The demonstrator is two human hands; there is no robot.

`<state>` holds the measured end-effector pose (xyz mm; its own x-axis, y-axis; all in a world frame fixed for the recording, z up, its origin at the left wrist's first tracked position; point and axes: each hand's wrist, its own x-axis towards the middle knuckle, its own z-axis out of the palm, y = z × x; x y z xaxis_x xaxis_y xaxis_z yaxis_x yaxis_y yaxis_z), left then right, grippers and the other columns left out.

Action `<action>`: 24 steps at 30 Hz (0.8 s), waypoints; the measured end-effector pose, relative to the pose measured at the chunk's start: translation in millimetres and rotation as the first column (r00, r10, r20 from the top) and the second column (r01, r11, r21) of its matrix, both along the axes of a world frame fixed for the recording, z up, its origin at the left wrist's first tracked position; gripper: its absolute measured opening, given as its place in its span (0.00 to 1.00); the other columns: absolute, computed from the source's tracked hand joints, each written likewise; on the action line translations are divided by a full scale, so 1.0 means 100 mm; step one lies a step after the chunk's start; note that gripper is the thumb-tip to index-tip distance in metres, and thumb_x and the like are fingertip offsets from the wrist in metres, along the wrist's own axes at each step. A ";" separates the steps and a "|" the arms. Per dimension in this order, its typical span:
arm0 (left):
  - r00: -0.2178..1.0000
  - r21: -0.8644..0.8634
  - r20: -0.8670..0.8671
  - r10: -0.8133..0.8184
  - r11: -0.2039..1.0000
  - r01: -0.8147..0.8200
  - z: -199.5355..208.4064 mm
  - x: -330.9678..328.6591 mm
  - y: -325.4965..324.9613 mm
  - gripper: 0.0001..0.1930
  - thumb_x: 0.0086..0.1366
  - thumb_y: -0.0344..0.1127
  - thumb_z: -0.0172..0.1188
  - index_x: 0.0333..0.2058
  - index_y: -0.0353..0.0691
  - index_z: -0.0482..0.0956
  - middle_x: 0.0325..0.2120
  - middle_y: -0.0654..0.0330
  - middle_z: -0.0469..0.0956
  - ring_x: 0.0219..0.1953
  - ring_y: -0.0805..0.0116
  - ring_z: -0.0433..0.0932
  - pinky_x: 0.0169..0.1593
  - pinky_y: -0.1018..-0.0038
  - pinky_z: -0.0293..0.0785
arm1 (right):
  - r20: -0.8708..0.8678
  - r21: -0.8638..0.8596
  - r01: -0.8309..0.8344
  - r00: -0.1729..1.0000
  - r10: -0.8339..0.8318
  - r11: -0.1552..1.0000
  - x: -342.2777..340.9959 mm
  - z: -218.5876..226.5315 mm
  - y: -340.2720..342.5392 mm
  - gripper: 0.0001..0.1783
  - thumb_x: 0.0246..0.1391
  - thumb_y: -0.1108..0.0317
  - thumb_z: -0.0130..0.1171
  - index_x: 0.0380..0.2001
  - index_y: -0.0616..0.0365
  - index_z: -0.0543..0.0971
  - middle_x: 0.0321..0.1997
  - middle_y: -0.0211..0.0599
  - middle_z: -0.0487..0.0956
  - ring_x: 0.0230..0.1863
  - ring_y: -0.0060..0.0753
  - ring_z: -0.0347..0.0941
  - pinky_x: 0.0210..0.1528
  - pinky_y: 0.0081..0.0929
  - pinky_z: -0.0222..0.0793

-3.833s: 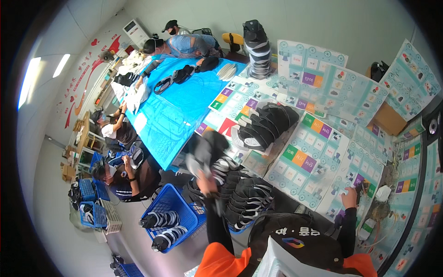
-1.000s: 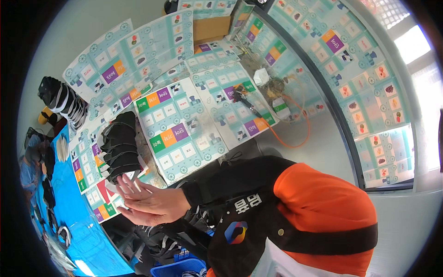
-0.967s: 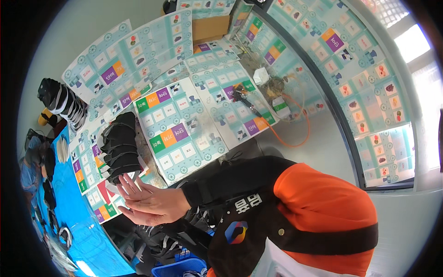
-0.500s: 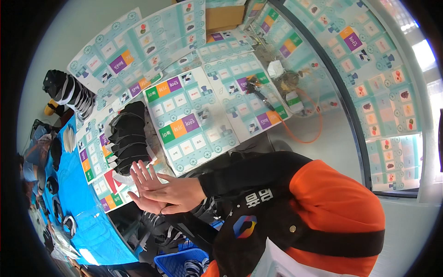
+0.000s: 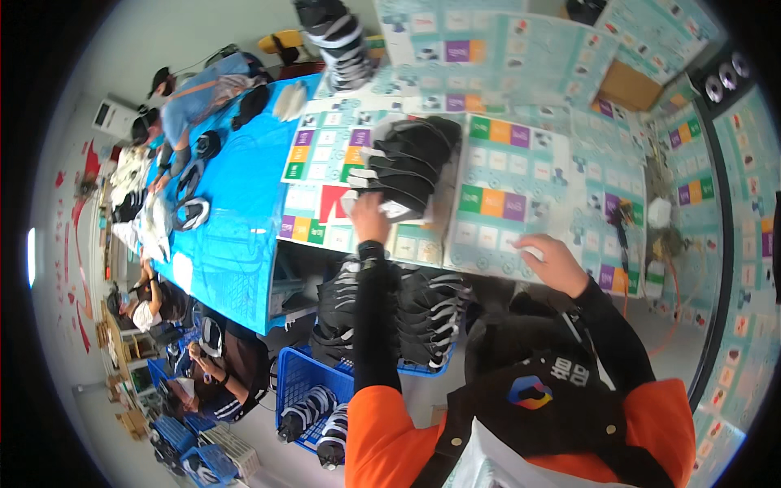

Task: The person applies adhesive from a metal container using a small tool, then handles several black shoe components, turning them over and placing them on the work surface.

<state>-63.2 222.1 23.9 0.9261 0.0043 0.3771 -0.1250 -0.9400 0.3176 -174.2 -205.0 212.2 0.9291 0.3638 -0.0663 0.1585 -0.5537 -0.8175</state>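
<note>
Left hand: the person's left hand (image 5: pixel 370 218) reaches up to the worktop, its fingers touching the near left end of the black stack; whether they pinch a piece or only rest on it, I cannot tell.
Right hand: the right hand (image 5: pixel 555 264) is above the front edge of the worktop, well apart from the left, fingers loosely bent and a little spread, with nothing visible in them.
Black stack: the stack of black shoe parts (image 5: pixel 413 159), pale at its edges, lies tilted on the worktop (image 5: pixel 446 232), one part overlapping the next.
Printed sheets: pale teal sheets (image 5: pixel 498 175) with coloured squares cover much of that surface; one lies just right of the stack, below the right hand.
Tall pile: farther back stands an upright pile of black and grey shoe parts (image 5: pixel 340 49).
Tool: a dark hand tool (image 5: pixel 623 232) lies toward the right end, near an orange hose (image 5: pixel 672 313).
Under the edge: more black shoe parts (image 5: pixel 427 313) are packed in rows, beside a blue basket (image 5: pixel 313 372) holding striped rolls (image 5: pixel 307 412).
Blue cover: to the left, a blue sheet (image 5: pixel 232 252) carries white pads (image 5: pixel 290 101) and dark loops (image 5: pixel 192 213).
Others: a co-worker in blue (image 5: pixel 195 106) leans over its far side; another (image 5: pixel 218 394) sits at lower left.
</note>
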 end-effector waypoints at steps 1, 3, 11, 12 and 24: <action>0.999 0.061 0.018 -0.032 0.998 0.030 -0.16 -0.04 0.18 0.22 0.54 0.28 0.56 0.50 0.42 0.78 0.51 0.54 0.76 0.58 0.52 0.71 0.61 0.54 0.64 | 0.019 0.021 0.001 1.000 -0.001 1.000 0.00 -0.02 0.06 0.12 0.59 0.70 0.60 0.46 0.60 0.81 0.47 0.47 0.82 0.50 0.51 0.78 0.52 0.35 0.74; 0.992 0.177 0.096 -0.079 0.982 0.061 -0.29 0.08 0.01 0.18 0.58 0.31 0.56 0.48 0.47 0.80 0.50 0.55 0.77 0.55 0.52 0.73 0.59 0.55 0.67 | -0.005 0.061 0.037 0.999 -0.037 0.997 0.00 -0.11 0.05 0.10 0.61 0.72 0.58 0.44 0.61 0.82 0.45 0.46 0.83 0.49 0.45 0.80 0.52 0.32 0.73; 0.908 0.052 -0.336 -0.250 0.958 0.283 0.61 0.22 -0.03 0.18 0.54 0.33 0.62 0.45 0.41 0.75 0.39 0.51 0.79 0.45 0.49 0.80 0.44 0.57 0.79 | -0.223 0.119 0.046 0.975 -0.019 0.992 -0.04 -0.34 0.16 0.08 0.64 0.74 0.55 0.42 0.62 0.82 0.41 0.35 0.84 0.43 0.24 0.79 0.47 0.24 0.73; 0.913 0.044 -0.353 -0.206 0.971 0.236 0.67 0.13 0.04 0.18 0.54 0.35 0.63 0.45 0.40 0.75 0.38 0.49 0.79 0.42 0.46 0.81 0.45 0.56 0.79 | -0.222 0.118 0.037 0.975 -0.010 0.992 -0.04 -0.37 0.21 0.08 0.64 0.74 0.55 0.42 0.62 0.82 0.41 0.35 0.84 0.43 0.24 0.79 0.47 0.24 0.73; 0.982 -0.632 -0.189 -0.021 0.767 -0.105 1.44 -1.88 -0.74 0.14 0.51 0.25 0.62 0.37 0.33 0.68 0.36 0.46 0.70 0.36 0.43 0.73 0.40 0.58 0.72 | 0.072 0.017 -0.371 0.927 0.369 0.928 0.03 -0.07 1.13 0.38 0.57 0.67 0.65 0.69 0.54 0.62 0.66 0.51 0.69 0.65 0.52 0.68 0.62 0.39 0.68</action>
<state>-251.4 148.4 168.4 0.9685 0.2253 0.1059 0.0262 -0.5153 0.8566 -171.1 -91.7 205.2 0.7299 0.6835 0.0070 0.4021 -0.4211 -0.8130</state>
